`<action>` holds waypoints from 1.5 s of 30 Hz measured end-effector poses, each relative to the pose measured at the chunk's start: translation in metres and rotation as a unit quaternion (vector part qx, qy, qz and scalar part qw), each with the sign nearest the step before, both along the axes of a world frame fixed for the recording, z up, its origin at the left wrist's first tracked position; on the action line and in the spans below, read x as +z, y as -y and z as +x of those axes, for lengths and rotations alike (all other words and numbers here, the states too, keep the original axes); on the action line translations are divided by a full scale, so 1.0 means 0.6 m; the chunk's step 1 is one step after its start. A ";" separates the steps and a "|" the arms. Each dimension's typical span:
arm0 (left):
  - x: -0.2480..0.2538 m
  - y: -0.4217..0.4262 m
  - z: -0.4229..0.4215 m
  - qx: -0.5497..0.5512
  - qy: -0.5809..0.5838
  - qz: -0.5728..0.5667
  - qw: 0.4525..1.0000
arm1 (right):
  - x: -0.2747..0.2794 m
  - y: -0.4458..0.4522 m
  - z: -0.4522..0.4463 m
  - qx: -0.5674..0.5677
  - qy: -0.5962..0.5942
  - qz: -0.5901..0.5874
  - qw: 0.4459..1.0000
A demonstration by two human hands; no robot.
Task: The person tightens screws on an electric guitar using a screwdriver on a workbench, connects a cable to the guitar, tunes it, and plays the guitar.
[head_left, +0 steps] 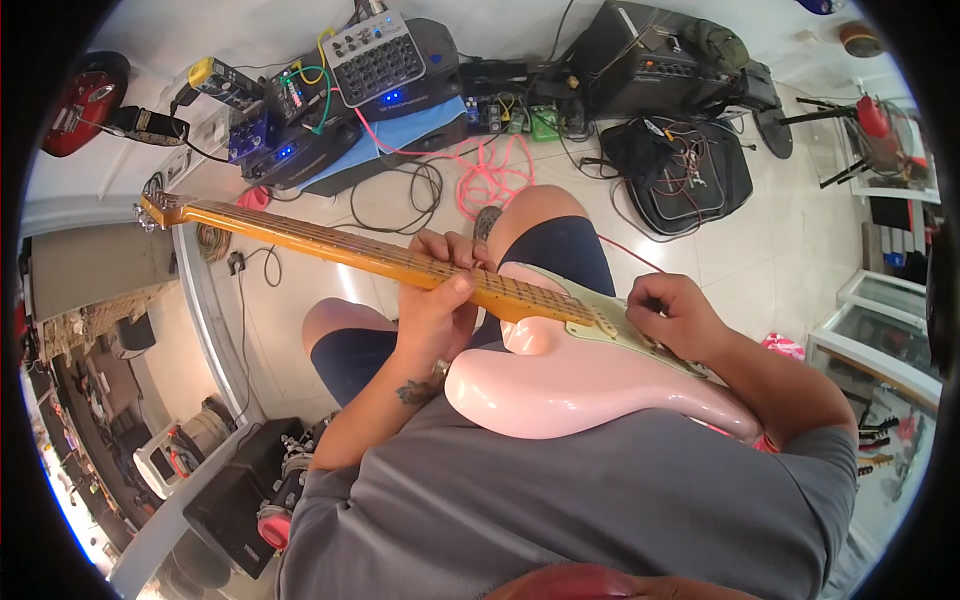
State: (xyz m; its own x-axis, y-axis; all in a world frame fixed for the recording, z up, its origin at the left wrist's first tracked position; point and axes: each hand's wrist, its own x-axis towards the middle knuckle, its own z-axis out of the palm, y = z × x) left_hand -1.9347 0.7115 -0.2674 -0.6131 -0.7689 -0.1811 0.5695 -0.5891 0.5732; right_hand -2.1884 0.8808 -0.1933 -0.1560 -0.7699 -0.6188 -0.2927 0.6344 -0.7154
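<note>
A pink electric guitar [560,385] with a pale green pickguard lies across my lap, its body against my grey shirt. The amber neck points up to the left, ending in a headstock with tuners. My left hand [440,290] is wrapped round the neck near the body, thumb on the near edge and fingers over the far side at the strings. My right hand [668,315] is over the strings on the pickguard, fingers curled with thumb and index together; whether a pick is between them is hidden.
A mixer [375,60] sits on a black speaker at the back, with pedals beside it. Pink and black cables lie on the tiled floor. A black amplifier [655,75] and a black bag [690,180] are at the back right. A red guitar [85,105] is at the upper left.
</note>
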 end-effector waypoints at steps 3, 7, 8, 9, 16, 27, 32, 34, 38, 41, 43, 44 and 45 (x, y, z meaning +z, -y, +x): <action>-0.002 0.013 0.006 -0.050 0.010 -0.027 0.998 | 0.000 0.001 -0.003 -0.009 0.026 0.023 0.999; -0.014 0.031 0.000 -0.088 -0.109 0.000 0.990 | -0.007 0.008 0.001 -0.011 -0.120 0.012 0.993; -0.019 0.033 -0.001 -0.088 -0.098 -0.013 0.991 | -0.005 0.008 0.001 -0.009 -0.113 0.020 0.993; -0.022 0.033 0.001 -0.089 -0.087 -0.026 0.992 | -0.003 0.009 0.002 -0.007 -0.105 0.028 0.994; -0.026 0.039 0.010 -0.132 -0.124 -0.012 0.983 | 0.000 0.014 -0.006 -0.005 -0.028 0.041 0.999; -0.074 0.044 0.000 -0.214 -0.273 -0.011 0.938 | 0.006 0.039 -0.041 0.061 0.106 0.043 0.992; -0.097 0.047 -0.001 -0.224 -0.304 -0.027 0.926 | -0.018 0.025 -0.054 0.030 0.163 0.036 0.985; -0.094 0.048 -0.004 -0.218 -0.305 -0.031 0.926 | -0.036 0.024 -0.029 0.060 -0.121 0.051 0.989; -0.074 0.050 0.009 -0.214 -0.232 -0.050 0.947 | -0.031 0.031 -0.021 0.008 0.078 0.036 0.996; -0.068 0.113 0.060 -0.156 -0.170 -0.081 0.970 | -0.052 0.023 -0.019 0.026 0.067 0.048 0.996; -0.050 0.183 0.110 -0.071 -0.159 -0.090 0.981 | -0.045 0.035 -0.020 0.085 0.000 0.020 0.996; -0.027 0.218 0.132 -0.011 -0.161 -0.088 0.983 | -0.035 0.039 -0.021 0.112 -0.033 0.010 0.993; 0.004 0.243 0.147 0.053 -0.169 -0.055 0.983 | -0.016 0.054 -0.029 0.157 -0.043 0.039 0.986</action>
State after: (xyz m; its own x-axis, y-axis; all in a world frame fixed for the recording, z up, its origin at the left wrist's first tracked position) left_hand -1.8467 0.5656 -0.2649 -0.5388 -0.8357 0.1067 0.7936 -0.4610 0.3970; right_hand -2.2058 0.8487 -0.2030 0.0272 -0.7386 -0.6736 -0.5414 0.5555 -0.6311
